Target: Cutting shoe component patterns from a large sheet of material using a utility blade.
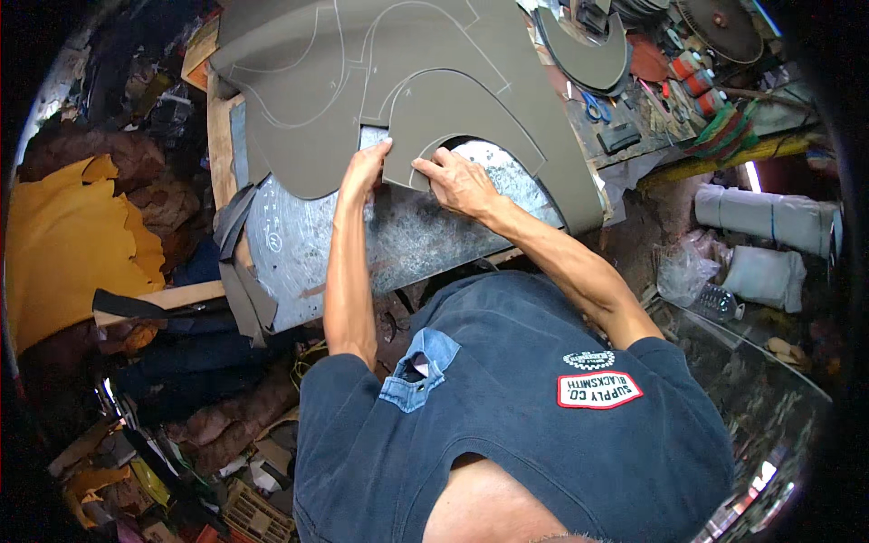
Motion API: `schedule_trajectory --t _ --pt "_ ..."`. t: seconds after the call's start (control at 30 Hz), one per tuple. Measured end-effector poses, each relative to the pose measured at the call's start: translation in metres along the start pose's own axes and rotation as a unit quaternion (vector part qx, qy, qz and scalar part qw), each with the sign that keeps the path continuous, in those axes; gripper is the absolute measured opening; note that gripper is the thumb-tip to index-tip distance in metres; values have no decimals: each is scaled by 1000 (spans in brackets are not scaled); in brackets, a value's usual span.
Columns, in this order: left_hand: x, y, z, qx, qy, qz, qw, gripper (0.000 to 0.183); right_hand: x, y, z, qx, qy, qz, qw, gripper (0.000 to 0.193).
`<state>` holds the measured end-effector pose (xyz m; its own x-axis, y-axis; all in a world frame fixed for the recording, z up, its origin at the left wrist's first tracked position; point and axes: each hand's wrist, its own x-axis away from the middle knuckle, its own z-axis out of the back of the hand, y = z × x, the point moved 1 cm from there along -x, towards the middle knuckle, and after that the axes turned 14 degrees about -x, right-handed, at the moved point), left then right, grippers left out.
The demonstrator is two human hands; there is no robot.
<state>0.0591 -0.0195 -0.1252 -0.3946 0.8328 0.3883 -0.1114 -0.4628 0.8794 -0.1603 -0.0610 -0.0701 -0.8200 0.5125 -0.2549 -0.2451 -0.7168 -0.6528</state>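
Note:
A large grey-green sheet (299, 149), which looks like leather, covers the far part of a metal-topped table (317, 244). Curved outlines are drawn on it in pale lines. Its near edge is cut into curves, with a square notch by my left hand (365, 172). The thumb and fingers of that hand close on the sheet's edge at the notch. My right hand (462, 185) has its fingers bent round the rounded strip of sheet beside a curved cut-out. Dark shadow shows under the cut-out's edge. Whatever lies beneath the fingers is hidden.
On the right bench lie blue scissors (596, 108), a black case (619, 138), red-and-white containers (699, 82) and curved cut pieces (593, 63). Dark strips (243, 262) hang off the table's left corner. Yellow-orange hide (77, 244) lies at left, wrapped rolls (765, 217) at right.

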Motion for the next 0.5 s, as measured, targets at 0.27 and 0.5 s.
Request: schedule_trajectory --t 0.27,0.5 --pt "-111 61 -24 -19 -89 73 993 34 25 10 43 -50 7 58 997 46" --pt "-97 140 -44 -199 -67 48 977 61 88 82 99 -177 157 -209 949 40"
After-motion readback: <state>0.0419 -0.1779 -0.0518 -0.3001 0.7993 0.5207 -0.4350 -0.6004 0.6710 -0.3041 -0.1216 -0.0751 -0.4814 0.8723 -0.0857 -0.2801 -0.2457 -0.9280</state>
